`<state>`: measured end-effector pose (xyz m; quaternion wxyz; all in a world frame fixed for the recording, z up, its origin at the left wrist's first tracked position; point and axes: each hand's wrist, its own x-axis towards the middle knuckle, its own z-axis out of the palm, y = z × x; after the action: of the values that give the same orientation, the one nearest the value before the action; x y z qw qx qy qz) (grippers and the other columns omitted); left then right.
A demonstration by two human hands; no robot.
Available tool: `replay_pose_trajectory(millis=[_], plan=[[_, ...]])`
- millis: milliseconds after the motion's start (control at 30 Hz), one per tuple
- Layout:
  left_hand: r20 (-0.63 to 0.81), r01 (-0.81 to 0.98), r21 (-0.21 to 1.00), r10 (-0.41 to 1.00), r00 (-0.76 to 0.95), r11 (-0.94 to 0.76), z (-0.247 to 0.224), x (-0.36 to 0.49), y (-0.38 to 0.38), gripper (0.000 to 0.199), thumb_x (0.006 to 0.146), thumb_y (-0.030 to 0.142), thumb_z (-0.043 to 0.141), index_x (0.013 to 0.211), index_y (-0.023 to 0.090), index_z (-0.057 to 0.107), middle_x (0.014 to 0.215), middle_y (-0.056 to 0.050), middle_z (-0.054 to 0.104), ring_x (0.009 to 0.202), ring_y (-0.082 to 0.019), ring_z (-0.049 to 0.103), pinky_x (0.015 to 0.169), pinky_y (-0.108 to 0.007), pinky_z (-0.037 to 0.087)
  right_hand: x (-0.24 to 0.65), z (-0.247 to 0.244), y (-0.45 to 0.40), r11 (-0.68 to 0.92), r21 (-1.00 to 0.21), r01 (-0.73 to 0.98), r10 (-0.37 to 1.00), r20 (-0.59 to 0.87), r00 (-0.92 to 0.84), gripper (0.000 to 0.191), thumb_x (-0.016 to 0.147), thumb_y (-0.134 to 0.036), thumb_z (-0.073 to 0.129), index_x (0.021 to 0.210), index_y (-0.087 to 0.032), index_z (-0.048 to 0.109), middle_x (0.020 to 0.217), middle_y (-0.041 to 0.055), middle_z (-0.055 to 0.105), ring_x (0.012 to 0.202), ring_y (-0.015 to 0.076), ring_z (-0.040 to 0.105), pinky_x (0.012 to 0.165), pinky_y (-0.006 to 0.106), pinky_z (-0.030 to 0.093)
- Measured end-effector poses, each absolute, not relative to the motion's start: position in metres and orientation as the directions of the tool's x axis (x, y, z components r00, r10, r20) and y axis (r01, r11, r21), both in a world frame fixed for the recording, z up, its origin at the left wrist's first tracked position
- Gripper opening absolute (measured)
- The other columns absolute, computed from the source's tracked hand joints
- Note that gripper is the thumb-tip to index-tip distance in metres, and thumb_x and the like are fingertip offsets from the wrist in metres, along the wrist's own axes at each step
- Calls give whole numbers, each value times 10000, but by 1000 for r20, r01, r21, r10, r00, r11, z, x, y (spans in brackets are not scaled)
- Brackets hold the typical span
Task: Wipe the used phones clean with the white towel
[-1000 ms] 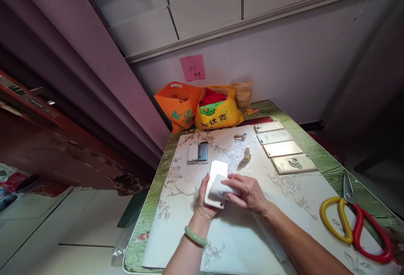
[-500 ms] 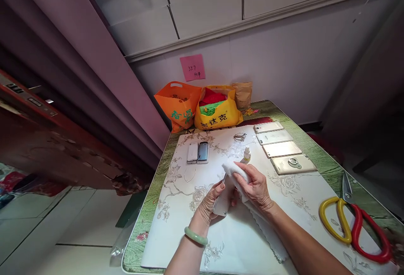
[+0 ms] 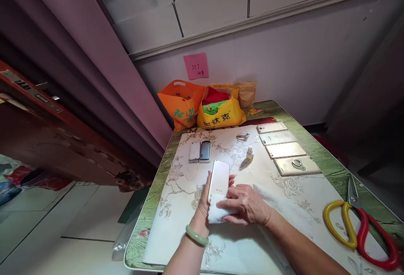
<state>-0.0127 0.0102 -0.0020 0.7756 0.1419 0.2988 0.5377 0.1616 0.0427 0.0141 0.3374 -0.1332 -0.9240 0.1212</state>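
We have the tabletop (image 3: 151,207) under a floral sheet (image 3: 158,245), with an orange bag (image 3: 181,106) and a yellow bag (image 3: 222,117) along its far edge. Scissors (image 3: 352,197) lie by its right edge.

Our right hand (image 3: 248,207) comes in from the near right, back upward, fingers pointing left, gripping a white cloth (image 3: 217,215) and pressing it over the near end of the pale phone (image 3: 220,176). Our left hand (image 3: 204,202) reaches up from the near edge, thumb along the phone's left side, fingers wrapped beneath and closed on it, their tips showing at its right.

We hold that phone above the near half of the tabletop, back up. Its long axis runs from near edge to far edge, the far end leaning slightly right.

Four phones (image 3: 285,150) line the right side, two smaller devices (image 3: 200,151) lie toward the left edge, and a small bottle (image 3: 249,154) stands between.
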Motion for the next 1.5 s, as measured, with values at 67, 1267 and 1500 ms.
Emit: replay_pose_trajectory(millis=[67,1267,1500], plan=[[-333,-782,459,898,287,421,3,-11,15,596,943,601,471,1200,111,693,1085,-153,745,985,-263,702,889,-358,553,161,12,46,904,-332,268,423,609,-671,314,946,-492,559,1101,-281,732,798,28,654,658,159,586,622,276,436],[-460,-850,458,887,26,262,13,-8,21,377,878,331,685,1175,100,668,988,-141,763,895,-231,741,729,-289,591,164,5,62,408,-884,229,907,421,13,356,881,-466,692,1147,-231,732,1087,74,752,970,242,708,856,369,568],[-357,-885,367,921,152,288,13,-13,24,478,957,502,503,1232,146,667,1157,-156,735,1106,-307,673,931,-497,519,164,2,63,442,-849,289,890,456,-24,362,896,-434,667,1205,-247,698,1070,60,733,928,215,692,814,340,557]])
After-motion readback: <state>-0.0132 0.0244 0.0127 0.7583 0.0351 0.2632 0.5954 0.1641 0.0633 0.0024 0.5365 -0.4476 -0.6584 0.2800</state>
